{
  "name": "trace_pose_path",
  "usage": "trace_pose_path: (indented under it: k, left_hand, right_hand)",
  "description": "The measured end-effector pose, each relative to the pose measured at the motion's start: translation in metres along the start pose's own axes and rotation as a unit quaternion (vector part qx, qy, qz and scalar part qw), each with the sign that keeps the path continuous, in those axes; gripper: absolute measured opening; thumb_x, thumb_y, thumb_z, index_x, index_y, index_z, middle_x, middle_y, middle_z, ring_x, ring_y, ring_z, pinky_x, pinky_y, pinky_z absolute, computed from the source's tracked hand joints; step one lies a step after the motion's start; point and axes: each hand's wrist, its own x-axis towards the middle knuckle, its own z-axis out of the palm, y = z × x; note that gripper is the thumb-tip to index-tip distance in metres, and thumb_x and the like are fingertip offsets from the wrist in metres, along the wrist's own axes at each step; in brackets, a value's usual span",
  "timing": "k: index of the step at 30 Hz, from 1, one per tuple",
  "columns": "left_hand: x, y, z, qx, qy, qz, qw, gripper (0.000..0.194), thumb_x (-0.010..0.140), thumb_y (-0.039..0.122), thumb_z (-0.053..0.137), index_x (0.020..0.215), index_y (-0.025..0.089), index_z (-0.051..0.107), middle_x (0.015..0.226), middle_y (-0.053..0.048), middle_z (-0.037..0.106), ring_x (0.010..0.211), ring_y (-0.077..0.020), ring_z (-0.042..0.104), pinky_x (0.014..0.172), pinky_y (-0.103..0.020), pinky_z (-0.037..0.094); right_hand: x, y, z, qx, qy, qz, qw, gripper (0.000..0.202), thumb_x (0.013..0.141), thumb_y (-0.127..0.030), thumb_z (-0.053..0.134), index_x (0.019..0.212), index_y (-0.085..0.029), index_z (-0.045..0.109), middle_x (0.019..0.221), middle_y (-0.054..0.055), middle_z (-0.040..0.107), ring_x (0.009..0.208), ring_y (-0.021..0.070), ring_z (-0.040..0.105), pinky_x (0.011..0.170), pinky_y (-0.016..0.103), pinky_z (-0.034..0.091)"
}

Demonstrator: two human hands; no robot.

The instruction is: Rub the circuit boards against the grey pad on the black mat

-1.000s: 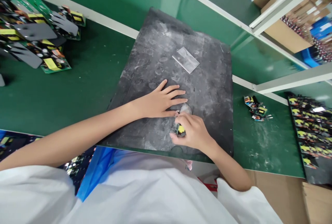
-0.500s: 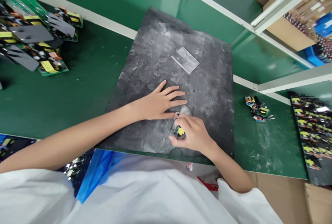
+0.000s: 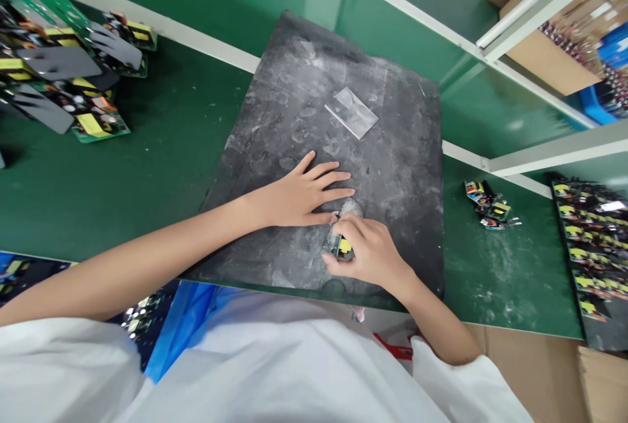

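Note:
My left hand (image 3: 304,194) lies flat on the dark, scuffed mat (image 3: 275,129), its fingers spread and pointing right. Close to its thumb, my right hand (image 3: 363,246) grips a small circuit board (image 3: 345,248) with a yellow-wrapped part between thumb and fingers. Most of that board is covered by the fingers. A pale, whitish patch shows on the mat just beyond the right hand's fingertips. Farther up the mat lies a small clear plastic sheet (image 3: 352,113), apart from both hands.
Circuit boards with grey metal plates (image 3: 59,63) are heaped on the green bench (image 3: 167,148) at left. A few small boards (image 3: 490,205) lie right of the mat. A black tray (image 3: 606,331) with rows of boards stands at far right, near a white frame post (image 3: 564,148).
My right hand has shifted very slightly right with the circuit board, and its thumb has moved a little. My left hand stays in place.

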Motion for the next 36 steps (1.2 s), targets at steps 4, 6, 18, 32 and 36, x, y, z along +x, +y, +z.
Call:
trace_pose_path:
  k: [4,6,18,32,36]
  left_hand:
    - [0.0001,-0.0001,0.0004,0.003,0.003,0.000,1.000,0.053,0.093,0.048,0.039,0.142,0.029,0.036,0.150,-0.007,0.033,0.141,-0.0306,0.021,0.111,-0.063,0.007]
    - [0.0001,-0.0001,0.0004,0.005,0.001,0.000,1.000,0.053,0.093,0.049,0.039,0.142,0.029,0.036,0.150,-0.007,0.033,0.141,-0.0307,0.021,0.111,-0.063,0.007]
    - [0.0007,-0.0004,0.0022,0.012,0.003,0.000,1.000,0.054,0.093,0.050,0.037,0.142,0.028,0.035,0.151,-0.006,0.032,0.141,-0.0304,0.021,0.111,-0.063,0.007]
    - [0.0004,-0.0003,0.0011,0.006,0.002,-0.003,1.000,0.054,0.092,0.049,0.040,0.142,0.028,0.035,0.150,-0.007,0.032,0.141,-0.0307,0.021,0.111,-0.063,0.006]
    - [-0.0001,-0.0003,0.0010,0.009,-0.003,-0.003,1.000,0.054,0.093,0.049,0.038,0.143,0.028,0.035,0.151,-0.006,0.031,0.141,-0.0308,0.021,0.111,-0.063,0.007]
  right_hand:
    - [0.0002,0.0009,-0.0003,0.009,-0.008,0.002,1.000,0.016,0.078,-0.034,0.052,0.084,-0.022,0.044,0.074,0.002,0.060,0.060,0.0149,0.055,0.052,0.026,0.039]
    - [0.0002,0.0012,-0.0002,0.009,-0.008,0.003,1.000,0.016,0.078,-0.035,0.051,0.084,-0.022,0.044,0.075,0.002,0.060,0.060,0.0148,0.056,0.052,0.026,0.039]
    - [0.0014,0.0021,-0.0036,0.015,-0.026,0.001,1.000,0.018,0.078,-0.036,0.053,0.083,-0.021,0.044,0.078,0.002,0.062,0.060,0.0138,0.056,0.053,0.026,0.041]
    - [0.0009,0.0018,-0.0029,0.000,-0.024,-0.009,1.000,0.019,0.081,-0.038,0.050,0.081,-0.020,0.045,0.075,0.002,0.060,0.059,0.0133,0.054,0.051,0.025,0.040]
    - [0.0004,0.0021,-0.0028,-0.001,-0.026,-0.007,1.000,0.019,0.080,-0.039,0.051,0.081,-0.020,0.045,0.076,0.003,0.060,0.058,0.0134,0.054,0.051,0.025,0.039]
